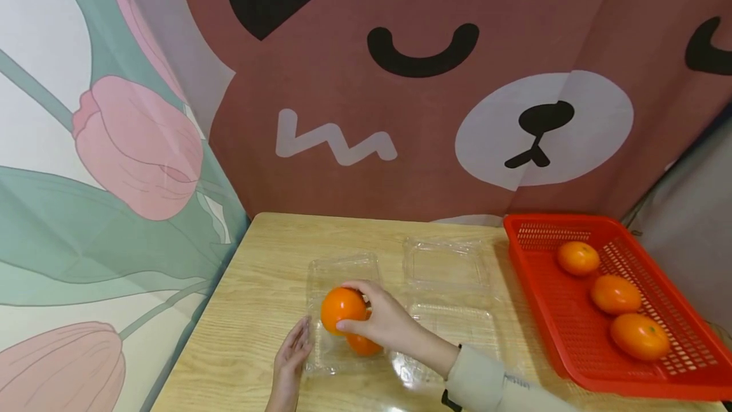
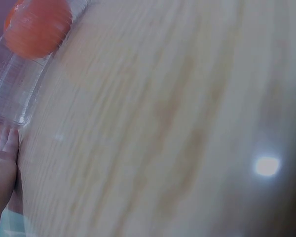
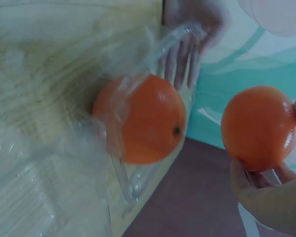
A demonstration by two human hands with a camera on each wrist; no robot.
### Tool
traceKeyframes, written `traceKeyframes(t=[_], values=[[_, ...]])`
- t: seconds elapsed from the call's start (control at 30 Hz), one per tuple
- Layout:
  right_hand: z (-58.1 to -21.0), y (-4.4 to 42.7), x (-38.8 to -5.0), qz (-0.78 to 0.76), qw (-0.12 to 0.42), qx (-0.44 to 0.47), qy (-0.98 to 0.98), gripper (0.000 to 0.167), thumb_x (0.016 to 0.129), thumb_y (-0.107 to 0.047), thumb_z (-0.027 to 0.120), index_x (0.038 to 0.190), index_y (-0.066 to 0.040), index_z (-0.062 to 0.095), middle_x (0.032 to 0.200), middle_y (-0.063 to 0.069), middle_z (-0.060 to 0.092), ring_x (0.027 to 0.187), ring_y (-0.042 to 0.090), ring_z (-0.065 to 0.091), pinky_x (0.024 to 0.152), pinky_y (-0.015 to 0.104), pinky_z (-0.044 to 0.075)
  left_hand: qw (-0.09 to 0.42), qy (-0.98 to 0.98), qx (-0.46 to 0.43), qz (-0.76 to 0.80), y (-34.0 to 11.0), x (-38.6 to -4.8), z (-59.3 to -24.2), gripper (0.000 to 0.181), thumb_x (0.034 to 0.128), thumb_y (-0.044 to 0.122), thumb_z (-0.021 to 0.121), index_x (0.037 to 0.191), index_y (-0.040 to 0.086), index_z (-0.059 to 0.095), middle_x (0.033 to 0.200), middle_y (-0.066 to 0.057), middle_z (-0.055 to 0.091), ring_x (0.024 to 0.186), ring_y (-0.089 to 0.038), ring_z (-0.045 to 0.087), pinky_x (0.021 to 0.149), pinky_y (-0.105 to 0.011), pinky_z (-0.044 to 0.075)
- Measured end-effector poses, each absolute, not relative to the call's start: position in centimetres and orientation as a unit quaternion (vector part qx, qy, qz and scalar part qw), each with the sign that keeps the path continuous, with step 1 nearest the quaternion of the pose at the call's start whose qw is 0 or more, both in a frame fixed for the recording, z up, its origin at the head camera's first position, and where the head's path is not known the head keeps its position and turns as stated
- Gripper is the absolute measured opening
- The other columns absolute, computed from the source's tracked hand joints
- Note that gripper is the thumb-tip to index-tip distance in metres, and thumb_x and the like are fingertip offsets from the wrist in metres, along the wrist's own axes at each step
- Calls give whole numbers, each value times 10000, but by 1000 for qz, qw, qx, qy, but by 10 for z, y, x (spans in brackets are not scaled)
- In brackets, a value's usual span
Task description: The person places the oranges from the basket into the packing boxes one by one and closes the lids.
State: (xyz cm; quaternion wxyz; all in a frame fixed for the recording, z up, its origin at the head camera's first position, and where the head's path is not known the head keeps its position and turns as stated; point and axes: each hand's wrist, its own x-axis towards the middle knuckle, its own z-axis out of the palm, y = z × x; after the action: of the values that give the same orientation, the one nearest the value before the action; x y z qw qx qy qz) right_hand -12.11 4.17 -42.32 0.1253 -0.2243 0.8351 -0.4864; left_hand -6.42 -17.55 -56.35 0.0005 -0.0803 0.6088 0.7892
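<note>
So we're keeping our left hand (image 1: 293,351) low by the left wall of a clear box (image 1: 327,361), fingers straight and not curled round anything, likely for steadying it; we're not seeing for sure whether it's touching. Our right hand (image 1: 394,322) is doing the real holding: its grip is clamping on an orange (image 1: 338,311), thumb on the near side and fingers on the far side, probably because something this round would be slipping out of a looser hold. That orange is hanging over the box, apart from a second orange (image 1: 364,344) sitting inside, where the walls are presumably stopping it rolling. The box's lid (image 1: 343,267) is lying folded back, leaving the top exposed.

Room-wise, we're getting plenty of bare counter (image 1: 246,301) on the left. The right side is looking tighter: another box (image 1: 485,329) is sitting just beside ours, with our forearm crossing over it. Farther right, a red basket (image 1: 534,310) is holding three oranges (image 1: 616,294) behind its raised rim. At the back, the counter's edge is running along a bear-print curtain (image 1: 423,113), leaving a strip behind the lid.
</note>
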Motion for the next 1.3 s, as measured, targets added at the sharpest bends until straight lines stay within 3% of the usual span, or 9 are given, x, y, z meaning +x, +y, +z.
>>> traceKeyframes(t=[0.23, 0.47, 0.57, 0.77, 1.0, 1.3], values=[[-440, 22, -119, -414, 114, -274, 860, 621, 816, -367, 816, 1351, -171, 570, 1319, -31, 573, 1144, 188, 579, 896, 410, 527, -2, 604, -74, 793, -176, -64, -564, 596, 1007, 88, 503, 1508, -97, 238, 1577, -197, 278, 1197, 116, 452, 1001, -130, 381], [-451, 13, -118, -365, 111, -296, 876, 639, 810, -375, 818, 1355, -155, 568, 1372, 6, 558, 1216, 211, 544, 904, 397, 526, -5, 593, -61, 803, -176, -61, -564, 596, 1012, 90, 497, 1499, -124, 228, 1379, 156, 501, 1197, 99, 479, 996, -128, 388], [-455, 10, -118, -343, 106, -302, 883, 630, 807, -380, 819, 1345, -163, 572, 1378, -4, 558, 1228, 213, 538, 902, 400, 525, -12, 586, -44, 809, -177, -60, -566, 573, 1013, 60, 476, 1490, -139, 227, 1313, 231, 524, 1198, 98, 482, 995, -123, 388], [-465, 5, -116, -272, 88, -340, 896, 637, 806, -396, 817, 1351, -177, 570, 1352, 3, 571, 1196, 200, 555, 865, 382, 535, -22, 588, -27, 808, -178, -60, -570, 549, 1016, 39, 436, 1484, -148, 218, 1321, 238, 527, 1204, 86, 489, 991, -113, 377], [-469, -3, -112, -205, 68, -368, 904, 655, 816, -415, 802, 1371, -168, 558, 1348, 3, 567, 1224, 205, 536, 952, 461, 492, -23, 593, -21, 805, -180, -60, -571, 554, 1012, 40, 422, 1483, -151, 203, 1380, 186, 498, 1210, 87, 484, 995, -110, 371], [-471, -7, -114, -170, 60, -376, 909, 638, 848, -435, 766, 1386, -171, 545, 1369, 33, 553, 1259, 218, 518, 1040, 456, 440, -39, 566, -11, 823, -180, -61, -572, 535, 989, -10, 424, 1470, -158, 243, 1313, 215, 550, 1198, 76, 508, 994, -114, 386]])
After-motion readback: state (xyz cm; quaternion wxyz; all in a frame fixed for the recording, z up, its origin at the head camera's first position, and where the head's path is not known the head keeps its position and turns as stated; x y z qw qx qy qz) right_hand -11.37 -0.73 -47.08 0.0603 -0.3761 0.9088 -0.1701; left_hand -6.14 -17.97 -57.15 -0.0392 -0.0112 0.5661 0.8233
